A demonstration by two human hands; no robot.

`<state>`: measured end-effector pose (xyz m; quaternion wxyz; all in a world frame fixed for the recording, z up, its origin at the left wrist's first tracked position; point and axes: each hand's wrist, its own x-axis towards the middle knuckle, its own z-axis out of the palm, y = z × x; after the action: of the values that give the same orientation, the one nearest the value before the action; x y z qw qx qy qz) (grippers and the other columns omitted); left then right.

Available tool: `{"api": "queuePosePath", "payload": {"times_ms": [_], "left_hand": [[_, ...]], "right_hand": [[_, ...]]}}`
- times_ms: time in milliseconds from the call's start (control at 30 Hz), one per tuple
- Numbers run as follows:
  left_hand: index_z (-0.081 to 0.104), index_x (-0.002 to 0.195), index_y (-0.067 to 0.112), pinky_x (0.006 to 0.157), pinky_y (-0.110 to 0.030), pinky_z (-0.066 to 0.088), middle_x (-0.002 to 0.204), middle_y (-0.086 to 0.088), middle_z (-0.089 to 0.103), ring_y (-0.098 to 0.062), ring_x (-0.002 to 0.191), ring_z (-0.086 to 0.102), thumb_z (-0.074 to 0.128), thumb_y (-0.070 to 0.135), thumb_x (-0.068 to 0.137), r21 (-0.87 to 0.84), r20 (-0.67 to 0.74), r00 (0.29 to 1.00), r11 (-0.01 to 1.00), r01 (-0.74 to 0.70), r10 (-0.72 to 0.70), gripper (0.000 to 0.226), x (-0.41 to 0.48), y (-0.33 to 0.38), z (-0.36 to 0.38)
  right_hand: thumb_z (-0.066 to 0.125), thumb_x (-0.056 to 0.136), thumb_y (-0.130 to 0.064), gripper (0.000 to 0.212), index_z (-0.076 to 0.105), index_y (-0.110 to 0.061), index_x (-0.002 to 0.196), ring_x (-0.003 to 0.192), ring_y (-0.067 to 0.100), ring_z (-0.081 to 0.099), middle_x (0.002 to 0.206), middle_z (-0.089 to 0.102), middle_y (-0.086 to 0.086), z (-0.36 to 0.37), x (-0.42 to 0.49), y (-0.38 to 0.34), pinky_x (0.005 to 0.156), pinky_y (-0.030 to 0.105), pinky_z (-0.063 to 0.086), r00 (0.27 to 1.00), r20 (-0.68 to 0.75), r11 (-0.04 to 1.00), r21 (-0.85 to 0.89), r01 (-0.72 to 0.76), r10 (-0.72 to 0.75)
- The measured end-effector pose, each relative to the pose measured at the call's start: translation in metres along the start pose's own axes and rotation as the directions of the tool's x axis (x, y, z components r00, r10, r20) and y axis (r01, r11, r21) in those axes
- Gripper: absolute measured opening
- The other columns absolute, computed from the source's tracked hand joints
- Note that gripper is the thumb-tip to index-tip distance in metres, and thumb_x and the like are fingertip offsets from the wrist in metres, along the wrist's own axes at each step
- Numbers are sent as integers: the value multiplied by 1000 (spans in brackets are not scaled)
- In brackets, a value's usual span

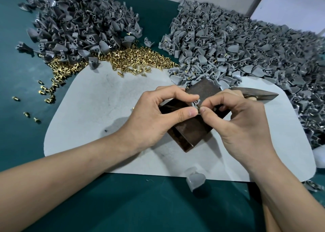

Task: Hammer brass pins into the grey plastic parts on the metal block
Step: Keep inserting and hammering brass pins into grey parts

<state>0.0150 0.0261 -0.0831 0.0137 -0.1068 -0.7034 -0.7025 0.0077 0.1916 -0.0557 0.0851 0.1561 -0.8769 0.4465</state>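
Head view: the block [191, 126] lies on a grey mat [98, 94]. Just above it, the left hand [154, 115] pinches a grey part [195, 103] between thumb and forefinger. The right hand [233, 119] pinches a pin [198, 109] against the part. A hammer [255, 93] shows behind the right hand.

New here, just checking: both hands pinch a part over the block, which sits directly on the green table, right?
No: the head view shows the block on the pale mat, not the table. The left hand and right hand do pinch a part over it.
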Motion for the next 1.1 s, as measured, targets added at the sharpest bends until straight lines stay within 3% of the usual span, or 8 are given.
{"api": "queuePosePath", "payload": {"times_ms": [100,667,900,1100], "left_hand": [[73,91,25,96,-18,43,105,4,69,-4,108,61,73,28,69,0,0,1000,1000,-4,4,21,1,0,0],[73,92,29,89,-11,43,107,9,67,1,106,60,72,28,71,-27,36,999,1000,6,-5,22,0,-1,-2],[72,94,30,90,-13,43,112,0,66,-6,109,60,76,26,74,-20,32,999,1000,6,-5,21,0,-2,-2],[72,93,34,90,-15,43,110,2,67,-8,108,61,75,23,74,-22,37,999,1000,3,-2,22,0,-3,-2]], "right_hand": [[71,75,-13,21,63,-31,68,74,6,47,69,59,-16,-1,0,1,69,13,34,999,18,1000,-2,30,-30],[70,72,-23,14,65,-36,70,76,6,52,72,63,-18,-4,3,9,72,17,36,998,55,997,70,32,-36],[70,71,-22,16,64,-37,68,74,5,51,71,62,-20,-3,4,9,71,16,36,999,48,996,87,20,-24],[69,69,-21,16,63,-36,66,73,2,50,71,62,-20,-3,3,9,71,15,36,999,41,997,77,13,-17]]}}
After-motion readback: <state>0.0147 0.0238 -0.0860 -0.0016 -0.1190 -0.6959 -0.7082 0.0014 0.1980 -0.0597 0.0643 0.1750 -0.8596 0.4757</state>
